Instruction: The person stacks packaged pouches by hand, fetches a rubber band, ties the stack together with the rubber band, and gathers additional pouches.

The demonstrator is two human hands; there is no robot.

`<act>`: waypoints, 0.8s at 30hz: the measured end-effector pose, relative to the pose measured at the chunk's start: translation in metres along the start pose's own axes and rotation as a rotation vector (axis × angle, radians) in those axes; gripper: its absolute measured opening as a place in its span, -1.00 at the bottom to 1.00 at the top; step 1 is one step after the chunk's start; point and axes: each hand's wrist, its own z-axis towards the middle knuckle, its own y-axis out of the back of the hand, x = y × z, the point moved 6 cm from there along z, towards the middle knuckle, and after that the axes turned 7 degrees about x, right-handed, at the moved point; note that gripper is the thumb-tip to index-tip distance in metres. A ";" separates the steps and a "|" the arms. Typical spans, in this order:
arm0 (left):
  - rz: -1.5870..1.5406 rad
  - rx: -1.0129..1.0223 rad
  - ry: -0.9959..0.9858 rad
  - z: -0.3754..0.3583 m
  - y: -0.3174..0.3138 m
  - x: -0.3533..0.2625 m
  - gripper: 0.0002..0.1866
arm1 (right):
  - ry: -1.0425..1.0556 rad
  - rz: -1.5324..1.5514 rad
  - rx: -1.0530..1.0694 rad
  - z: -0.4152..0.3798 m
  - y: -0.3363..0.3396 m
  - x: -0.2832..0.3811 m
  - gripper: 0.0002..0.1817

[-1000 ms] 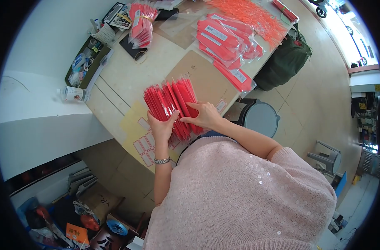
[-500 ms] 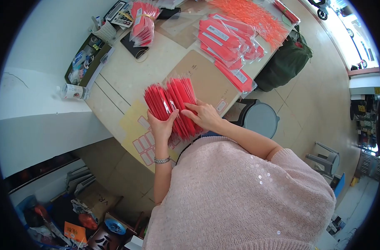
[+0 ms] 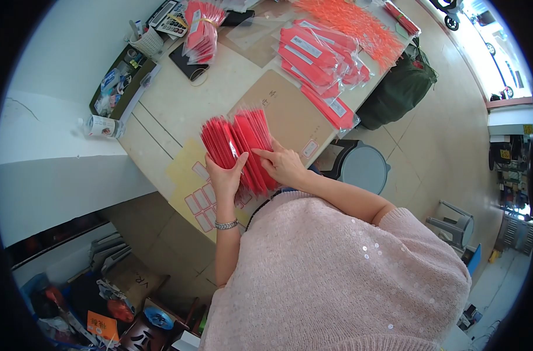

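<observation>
A fanned stack of red envelopes point(image 3: 238, 146) is held upright above the near edge of the surface point(image 3: 178, 111), gripped from below by the left hand point(image 3: 224, 178), whose fingers are closed around its lower left side. The right hand point(image 3: 283, 165) is laid against the stack's right side, its fingers point(image 3: 260, 154) spread and pressed between the envelopes. Further back on the surface, packets of bagged red envelopes point(image 3: 319, 58) are seen, with a brown paper folder point(image 3: 284, 111) just beyond the stack and a calculator point(image 3: 168, 19) at the far left corner.
</observation>
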 end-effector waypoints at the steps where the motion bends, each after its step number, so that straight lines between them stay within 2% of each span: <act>1: -0.010 0.000 -0.001 0.000 0.000 0.000 -0.02 | -0.023 0.007 0.011 0.000 0.001 0.002 -0.57; 4: -0.055 0.007 0.001 0.000 0.002 0.002 -0.03 | 0.010 -0.093 -0.012 -0.003 0.004 0.013 -0.54; 10: -0.097 0.002 0.011 0.000 0.006 0.004 -0.06 | -0.091 -0.006 0.116 0.002 0.003 0.021 -0.56; 16: -0.266 0.021 0.047 -0.002 0.006 -0.001 -0.15 | 0.142 -0.099 -0.067 0.005 -0.009 0.016 -0.65; 18: -0.265 0.002 0.034 -0.001 0.007 0.001 -0.18 | 0.060 -0.023 0.002 0.007 -0.010 0.009 -0.65; 24: -0.264 -0.011 -0.003 0.000 0.007 0.006 -0.22 | -0.024 -0.049 0.079 0.007 -0.003 0.020 -0.38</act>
